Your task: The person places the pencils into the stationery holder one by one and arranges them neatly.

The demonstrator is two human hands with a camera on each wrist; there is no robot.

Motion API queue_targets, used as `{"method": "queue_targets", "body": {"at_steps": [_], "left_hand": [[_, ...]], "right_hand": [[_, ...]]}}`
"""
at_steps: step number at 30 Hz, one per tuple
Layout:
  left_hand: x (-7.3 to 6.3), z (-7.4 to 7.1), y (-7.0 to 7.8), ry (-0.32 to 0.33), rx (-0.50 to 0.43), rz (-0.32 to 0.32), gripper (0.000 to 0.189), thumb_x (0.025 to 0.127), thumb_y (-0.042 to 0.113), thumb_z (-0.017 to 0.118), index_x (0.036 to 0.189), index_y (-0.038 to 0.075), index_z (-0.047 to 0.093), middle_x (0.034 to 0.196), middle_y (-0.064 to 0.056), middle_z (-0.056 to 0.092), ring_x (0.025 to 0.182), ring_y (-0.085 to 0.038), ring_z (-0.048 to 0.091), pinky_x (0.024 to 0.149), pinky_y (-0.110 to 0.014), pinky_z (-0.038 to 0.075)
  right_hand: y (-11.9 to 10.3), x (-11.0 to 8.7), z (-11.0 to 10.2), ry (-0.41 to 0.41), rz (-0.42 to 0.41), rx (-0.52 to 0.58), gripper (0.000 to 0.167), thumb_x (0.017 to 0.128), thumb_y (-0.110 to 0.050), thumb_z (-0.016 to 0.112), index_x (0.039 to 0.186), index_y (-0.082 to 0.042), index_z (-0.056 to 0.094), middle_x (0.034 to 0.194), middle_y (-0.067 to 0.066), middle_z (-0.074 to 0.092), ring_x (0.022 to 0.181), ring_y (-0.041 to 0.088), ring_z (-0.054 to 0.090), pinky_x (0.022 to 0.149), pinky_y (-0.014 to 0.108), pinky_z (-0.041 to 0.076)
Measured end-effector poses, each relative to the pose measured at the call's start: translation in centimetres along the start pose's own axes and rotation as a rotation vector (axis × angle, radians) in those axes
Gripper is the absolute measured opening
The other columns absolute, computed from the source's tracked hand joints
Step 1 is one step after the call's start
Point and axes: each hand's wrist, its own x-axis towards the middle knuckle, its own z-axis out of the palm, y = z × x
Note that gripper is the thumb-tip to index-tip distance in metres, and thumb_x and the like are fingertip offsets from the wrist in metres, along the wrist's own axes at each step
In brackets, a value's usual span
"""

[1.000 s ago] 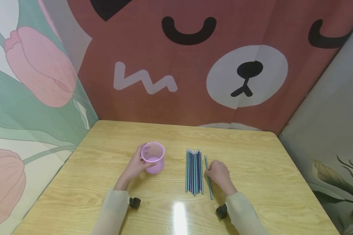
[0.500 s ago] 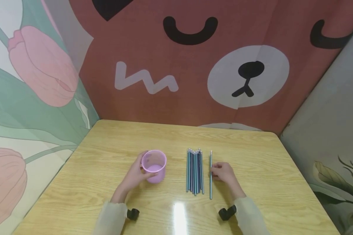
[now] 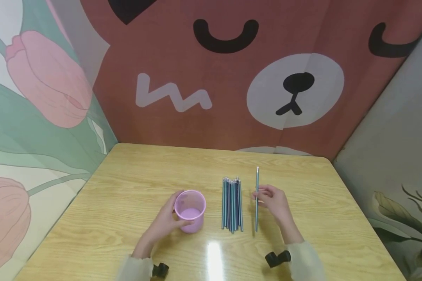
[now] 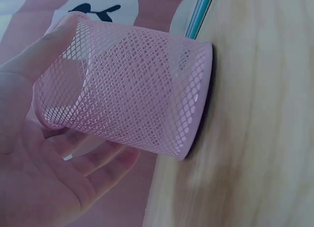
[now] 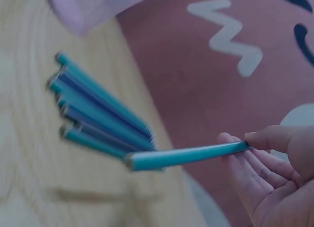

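Note:
My left hand (image 3: 161, 223) holds a pink mesh pen cup (image 3: 196, 223) at its left side, thumb near the rim and fingers behind. In the left wrist view the mesh wall (image 4: 132, 84) shows, its base at or just above the wood. Between the thumb and fingers of my right hand (image 3: 277, 202) is pinched a single teal pencil (image 3: 256, 216), raised off the table with its eraser end pointing away. The right wrist view has this pencil (image 5: 191, 157) above its shadow. Several teal and dark blue pencils (image 3: 233, 207) lie side by side between the hands.
Everything stands on a light wooden table (image 3: 154, 164). A curtain (image 3: 228, 117) with a bear print hangs behind its far edge, and printed cloth (image 3: 49, 156) hangs at the left. Black wrist cameras (image 3: 277, 259) sit below both hands.
My right hand has moved right and lifted the pencil from beside the bundle off the table. The pen cup has come nearer and slightly right in my left hand. The bundle stays put.

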Motion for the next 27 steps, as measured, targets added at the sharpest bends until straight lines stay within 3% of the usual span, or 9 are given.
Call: {"method": "queue_targets", "body": {"at_steps": [7, 10, 15, 19, 23, 27], "left_hand": [[-1.2, 1.1, 0.7, -0.087, 0.019, 0.048, 0.099, 0.067, 0.019, 0.086, 0.148, 0.003, 0.031, 0.143, -0.016, 0.049, 0.129, -0.039, 0.048, 0.109, -0.059, 0.039], [-1.5, 1.6, 0.9, -0.122, 0.024, 0.071, 0.097, 0.068, 0.021, 0.085, 0.147, 0.003, 0.031, 0.142, -0.017, 0.049, 0.129, -0.040, 0.048, 0.109, -0.060, 0.039], [-1.8, 2.5, 1.2, -0.149, 0.027, 0.086, 0.097, 0.069, 0.021, 0.084, 0.148, 0.003, 0.031, 0.143, -0.016, 0.049, 0.130, -0.039, 0.048, 0.109, -0.061, 0.037], [-1.9, 3.0, 1.4, -0.163, 0.032, 0.110, 0.097, 0.068, 0.023, 0.085, 0.148, 0.005, 0.032, 0.144, -0.015, 0.049, 0.132, -0.038, 0.047, 0.110, -0.064, 0.034], [-1.8, 3.5, 1.4, -0.190, 0.046, 0.140, 0.099, 0.067, 0.027, 0.085, 0.148, 0.005, 0.032, 0.144, -0.013, 0.049, 0.132, -0.035, 0.047, 0.110, -0.063, 0.035], [-1.7, 3.8, 1.4, -0.216, 0.060, 0.169, 0.099, 0.068, 0.028, 0.085, 0.148, 0.004, 0.031, 0.144, -0.014, 0.049, 0.130, -0.037, 0.048, 0.109, -0.064, 0.035]], "right_hand": [[-3.4, -1.7, 0.5, 0.051, -0.120, 0.078, 0.027, 0.093, -0.006, 0.062, 0.118, 0.005, 0.059, 0.110, 0.023, 0.069, 0.088, 0.009, 0.072, 0.079, 0.026, 0.060], [-4.8, -2.7, 1.0, 0.077, -0.178, 0.135, 0.024, 0.093, -0.006, 0.063, 0.114, 0.005, 0.060, 0.107, 0.018, 0.071, 0.088, 0.008, 0.072, 0.079, 0.026, 0.060], [-6.4, -4.5, 2.6, 0.107, -0.310, 0.297, 0.021, 0.091, -0.001, 0.062, 0.110, 0.007, 0.057, 0.096, -0.001, 0.074, 0.090, 0.009, 0.072, 0.080, 0.029, 0.060], [-6.6, -5.6, 4.4, 0.066, -0.493, 0.405, 0.021, 0.089, 0.006, 0.061, 0.106, 0.015, 0.053, 0.096, -0.003, 0.073, 0.089, 0.010, 0.072, 0.080, 0.031, 0.059], [-5.8, -6.3, 6.1, 0.022, -0.656, 0.334, 0.020, 0.086, 0.011, 0.061, 0.105, 0.014, 0.055, 0.098, 0.009, 0.072, 0.091, 0.007, 0.071, 0.079, 0.030, 0.060], [-4.8, -6.7, 7.3, 0.013, -0.694, 0.198, 0.023, 0.085, 0.011, 0.063, 0.107, 0.008, 0.058, 0.099, 0.023, 0.069, 0.093, 0.003, 0.069, 0.077, 0.030, 0.061]]}}
